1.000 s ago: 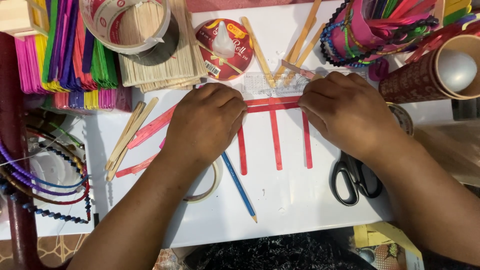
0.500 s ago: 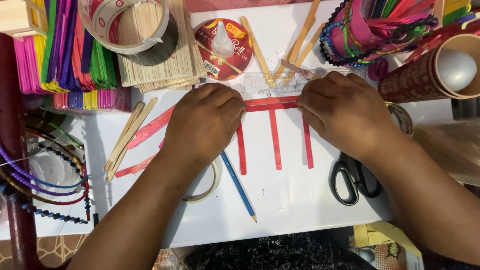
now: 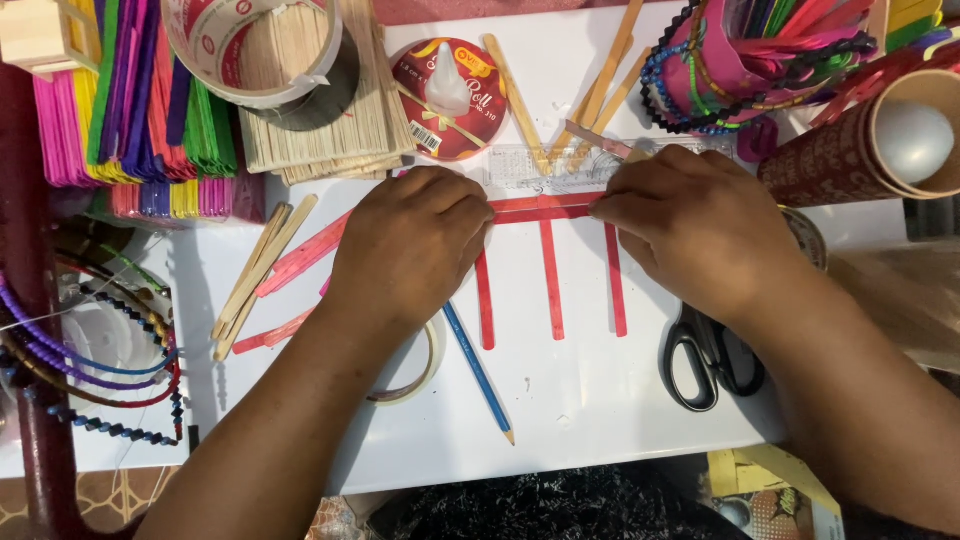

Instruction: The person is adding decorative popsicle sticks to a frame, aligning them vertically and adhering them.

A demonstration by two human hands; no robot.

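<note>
**Pressing the red crossbar onto its uprights**

Nearest us, a blue pencil (image 3: 478, 372) lies slanted on the white table (image 3: 600, 420), its tip toward us, with a tape ring (image 3: 418, 365) partly under our left wrist and black scissors (image 3: 712, 355) under our right

Above these, three red sticks (image 3: 550, 280) stand side by side, apart, running away from us. Their far ends meet a red crossbar (image 3: 545, 208) laid across them

Our left hand (image 3: 415, 245) lies palm down, fingers bent, covering the crossbar's left end; our right hand (image 3: 690, 235) presses fingertips on its right end. Neither hand grips anything; both bear flat on the wood

We judge this as the joining step: holding the crossbar down on the uprights. The next move calls for even pressure and a straight lift, so nothing slides askew

Just beyond lies a clear ruler (image 3: 560, 165), then a glue bottle (image 3: 447, 95), plain sticks (image 3: 320, 110) and coloured sticks (image 3: 130, 100)
</note>
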